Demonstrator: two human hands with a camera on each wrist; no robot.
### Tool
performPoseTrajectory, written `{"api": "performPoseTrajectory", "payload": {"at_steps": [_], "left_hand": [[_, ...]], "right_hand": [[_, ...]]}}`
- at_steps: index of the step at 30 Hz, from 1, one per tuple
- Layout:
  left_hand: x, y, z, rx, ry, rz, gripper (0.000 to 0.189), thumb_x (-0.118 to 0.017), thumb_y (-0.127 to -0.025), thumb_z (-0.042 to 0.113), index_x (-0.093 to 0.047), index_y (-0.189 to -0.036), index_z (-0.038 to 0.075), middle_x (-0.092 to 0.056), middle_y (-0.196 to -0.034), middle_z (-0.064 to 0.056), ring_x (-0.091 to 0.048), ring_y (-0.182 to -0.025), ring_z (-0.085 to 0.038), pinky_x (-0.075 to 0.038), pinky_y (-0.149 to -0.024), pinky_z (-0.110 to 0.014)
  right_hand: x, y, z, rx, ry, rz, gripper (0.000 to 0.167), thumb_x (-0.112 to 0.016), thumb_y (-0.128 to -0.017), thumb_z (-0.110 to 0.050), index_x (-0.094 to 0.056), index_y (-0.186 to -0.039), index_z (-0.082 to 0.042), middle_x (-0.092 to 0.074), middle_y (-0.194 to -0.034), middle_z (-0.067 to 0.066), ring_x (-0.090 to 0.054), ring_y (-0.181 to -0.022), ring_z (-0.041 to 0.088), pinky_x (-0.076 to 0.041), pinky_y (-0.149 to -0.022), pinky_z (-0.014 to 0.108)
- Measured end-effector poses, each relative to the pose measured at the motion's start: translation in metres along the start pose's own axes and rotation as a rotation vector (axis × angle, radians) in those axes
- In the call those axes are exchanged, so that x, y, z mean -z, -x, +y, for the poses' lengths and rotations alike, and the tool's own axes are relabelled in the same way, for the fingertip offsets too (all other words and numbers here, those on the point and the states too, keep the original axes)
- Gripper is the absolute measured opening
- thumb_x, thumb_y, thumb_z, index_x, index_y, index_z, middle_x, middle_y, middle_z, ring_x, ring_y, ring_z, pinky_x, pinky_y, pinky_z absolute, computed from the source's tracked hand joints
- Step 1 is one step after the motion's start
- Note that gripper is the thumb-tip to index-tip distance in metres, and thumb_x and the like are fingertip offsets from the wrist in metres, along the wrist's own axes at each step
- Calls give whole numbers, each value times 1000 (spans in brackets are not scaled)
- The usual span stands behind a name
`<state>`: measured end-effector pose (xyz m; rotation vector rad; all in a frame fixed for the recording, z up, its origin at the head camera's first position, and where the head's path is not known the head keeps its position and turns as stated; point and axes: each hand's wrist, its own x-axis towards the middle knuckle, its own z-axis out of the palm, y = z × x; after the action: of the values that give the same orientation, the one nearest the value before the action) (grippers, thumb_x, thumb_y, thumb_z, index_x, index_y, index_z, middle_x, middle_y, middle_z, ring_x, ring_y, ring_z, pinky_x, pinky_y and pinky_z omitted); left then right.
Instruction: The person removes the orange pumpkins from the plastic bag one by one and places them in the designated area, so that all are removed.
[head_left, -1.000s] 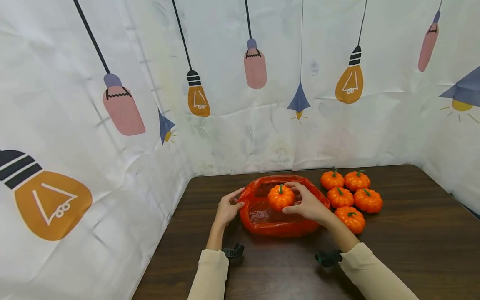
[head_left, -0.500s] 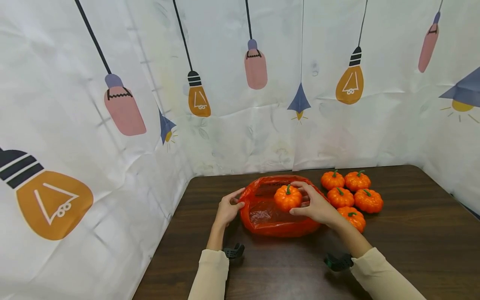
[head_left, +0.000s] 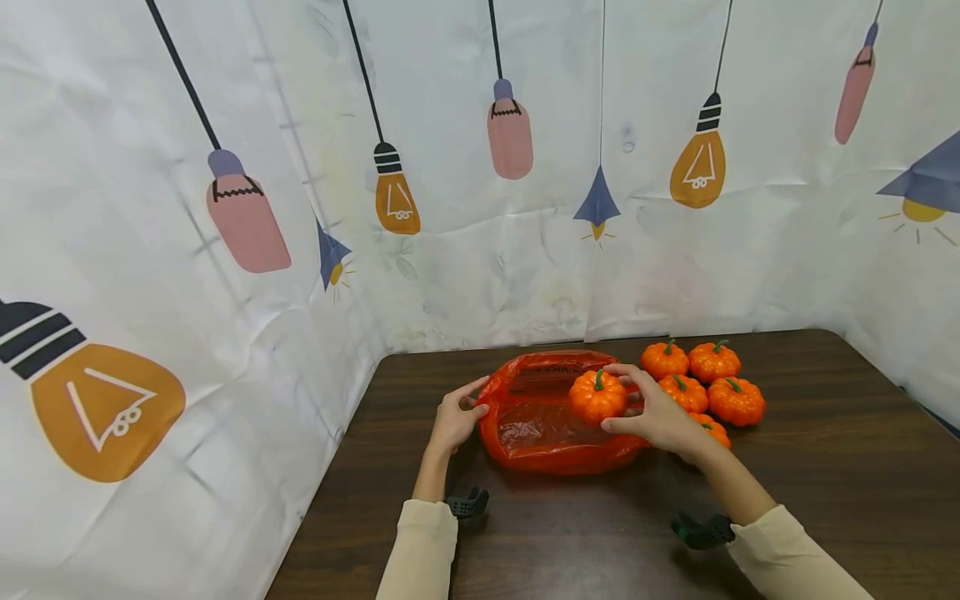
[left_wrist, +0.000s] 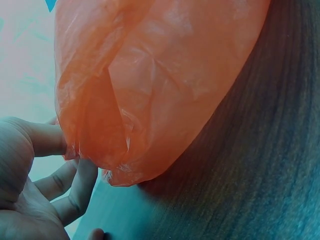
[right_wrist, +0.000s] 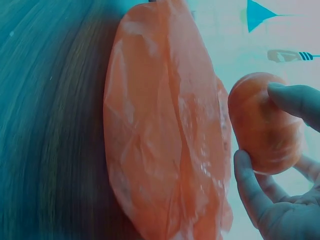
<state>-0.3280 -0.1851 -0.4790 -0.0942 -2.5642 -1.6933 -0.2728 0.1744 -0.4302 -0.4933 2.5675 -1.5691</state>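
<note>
A red plastic bag [head_left: 525, 454] lies on the table with its mouth spread wide. My left hand [head_left: 454, 418] pinches the bag's left rim; in the left wrist view, thumb and fingers [left_wrist: 82, 187] hold a fold of the thin plastic. My right hand [head_left: 654, 414] grips a small orange pumpkin [head_left: 597, 397] with a green stem, over the right part of the bag's mouth. The right wrist view has this pumpkin [right_wrist: 265, 125] between thumb and fingers, beside the bag [right_wrist: 145, 125].
Several more small pumpkins [head_left: 737, 402] stand grouped on the dark wooden table [head_left: 840, 467], right of the bag. My right hand partly covers the nearest ones. A white cloth [head_left: 480, 275] with printed lamps hangs behind and along the left side.
My right hand has moved to the right with the pumpkin, from the middle of the bag's mouth toward its right rim. The left hand stays at the left rim.
</note>
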Motion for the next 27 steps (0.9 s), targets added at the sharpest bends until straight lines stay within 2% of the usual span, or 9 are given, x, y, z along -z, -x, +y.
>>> {"api": "performPoseTrajectory", "payload": {"at_steps": [11,18,27], "left_hand": [[0,0,-1,-2,17,-4,48,-69,-95,6,-67,-138,27,-64,-94,-14,-56,-69,-19,-46,-58,-27],[1,1,1,-3,19,-7,48,-69,-96,6,-66,-139,27,-65,-95,-15,-59,-71,-20,-47,-59,-27],[-1,0,-1,-5,14,-5,48,-70,-95,5,-67,-138,26,-63,-92,-15,-56,-68,-19,-45,-58,-28]], "right_hand": [[20,17,4,18,29,16,82,-81,-88,-36,-35,-154,-24,-34,-153,23,-46,-129,43,-51,-97,52],[33,28,7,21,65,64,84,-81,-89,-34,-32,-156,-19,-35,-152,23,-47,-130,45,-49,-102,58],[57,48,17,-17,86,82,85,-76,-93,-33,-26,-158,-16,-29,-153,28,-47,-129,48,-51,-98,54]]}}
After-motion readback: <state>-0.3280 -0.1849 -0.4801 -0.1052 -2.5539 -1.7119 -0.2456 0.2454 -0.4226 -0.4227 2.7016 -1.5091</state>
